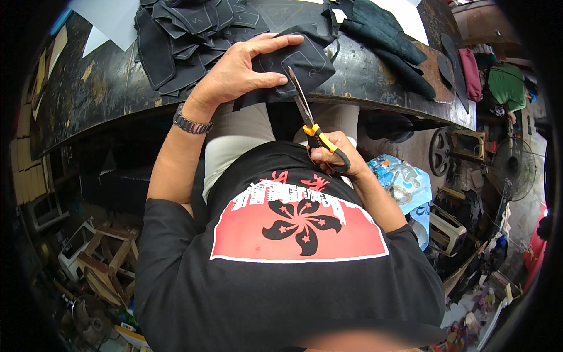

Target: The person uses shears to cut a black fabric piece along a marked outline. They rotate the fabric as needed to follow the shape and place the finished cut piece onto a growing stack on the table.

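Head view: left hand [234,67] spread over chalk-marked black fabric [319,61], upper centre of frame, grip underneath unclear; right hand [340,154] clamped round yellow-and-black scissors [309,128]. Likely risk: fabric slips, blades stray off outline or nick nearby left thumb [271,80].

The cloth [319,63] is black with white drawn outlines, and the pile [187,41] matches it. The scissors [312,126] pair silver blades [304,104] with yellow-and-black handles [324,142]. The table [111,91] is black, flecked with tan. The shirt [281,296] is black, its red panel [243,236] edged white around a black flower [284,230] with red stars. The trousers [237,138] are off-white, the watch [192,121] dark grey, the paper [114,23] white.
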Available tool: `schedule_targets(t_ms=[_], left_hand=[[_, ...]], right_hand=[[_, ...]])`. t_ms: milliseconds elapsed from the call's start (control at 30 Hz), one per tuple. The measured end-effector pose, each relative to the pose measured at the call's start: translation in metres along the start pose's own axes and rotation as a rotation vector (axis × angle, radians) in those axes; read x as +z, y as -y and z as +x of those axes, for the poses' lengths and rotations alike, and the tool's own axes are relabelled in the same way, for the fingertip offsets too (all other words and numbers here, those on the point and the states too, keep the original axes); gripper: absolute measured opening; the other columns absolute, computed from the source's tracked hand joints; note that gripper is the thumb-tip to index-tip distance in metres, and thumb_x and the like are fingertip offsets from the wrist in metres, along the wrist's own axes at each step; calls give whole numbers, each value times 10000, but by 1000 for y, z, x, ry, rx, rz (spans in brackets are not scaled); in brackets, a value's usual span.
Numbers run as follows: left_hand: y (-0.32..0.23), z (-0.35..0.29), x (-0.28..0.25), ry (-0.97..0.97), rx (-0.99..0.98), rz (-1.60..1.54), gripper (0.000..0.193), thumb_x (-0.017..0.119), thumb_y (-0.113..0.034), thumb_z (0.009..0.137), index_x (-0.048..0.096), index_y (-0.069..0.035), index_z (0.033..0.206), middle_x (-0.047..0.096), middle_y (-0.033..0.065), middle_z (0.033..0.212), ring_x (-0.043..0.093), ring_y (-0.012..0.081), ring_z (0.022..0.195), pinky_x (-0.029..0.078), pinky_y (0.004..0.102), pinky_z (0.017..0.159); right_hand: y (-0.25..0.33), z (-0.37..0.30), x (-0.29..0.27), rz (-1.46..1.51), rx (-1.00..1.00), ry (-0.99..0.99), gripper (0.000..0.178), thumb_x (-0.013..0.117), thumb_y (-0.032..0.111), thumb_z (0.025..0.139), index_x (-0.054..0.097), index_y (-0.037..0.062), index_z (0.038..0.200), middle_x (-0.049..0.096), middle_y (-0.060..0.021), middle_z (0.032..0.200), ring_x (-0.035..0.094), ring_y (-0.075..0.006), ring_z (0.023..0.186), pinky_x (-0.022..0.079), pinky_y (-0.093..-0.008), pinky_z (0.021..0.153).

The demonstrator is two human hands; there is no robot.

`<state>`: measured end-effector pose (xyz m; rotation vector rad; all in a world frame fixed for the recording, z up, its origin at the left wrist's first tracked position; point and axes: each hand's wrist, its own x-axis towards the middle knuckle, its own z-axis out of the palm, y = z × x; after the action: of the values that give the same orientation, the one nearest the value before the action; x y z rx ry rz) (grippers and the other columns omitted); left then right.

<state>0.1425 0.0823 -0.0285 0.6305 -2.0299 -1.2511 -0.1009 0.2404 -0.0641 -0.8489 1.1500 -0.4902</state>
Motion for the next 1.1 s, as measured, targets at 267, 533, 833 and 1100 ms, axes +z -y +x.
schedule_targets(t_ms=[267,533,833,1100], left_hand=[[4,-1,-12,83,-82,-110,643,778,-183,725,562,-85,1323,545,78,1356,445,223,1308,268,337,1136],[0,1,-5,128,-105,-137,675,779,-151,708,546,-79,1337,529,53,1379,419,203,1334,251,328,1143],[3,-1,-7,116,-112,-145,695,787,-151,705,532,-73,1347,525,44,1383,422,188,1328,261,316,1136],[7,4,-25,236,-202,-260,639,794,-165,712,579,-113,1311,583,63,1316,514,177,1228,346,312,1085]], right_hand=[[7,2,-1,-35,-19,48,301,761,298,800,610,39,783,542,-7,569,513,-75,450,400,-206,421],[16,9,-1,35,-90,137,430,726,436,790,587,29,800,558,-31,660,534,-70,548,420,-189,463],[13,4,2,2,-23,78,326,731,311,814,577,45,706,516,-10,545,482,-75,419,375,-211,383],[11,1,0,-12,9,85,301,729,296,815,591,44,725,520,-10,540,484,-73,409,373,-206,380]])
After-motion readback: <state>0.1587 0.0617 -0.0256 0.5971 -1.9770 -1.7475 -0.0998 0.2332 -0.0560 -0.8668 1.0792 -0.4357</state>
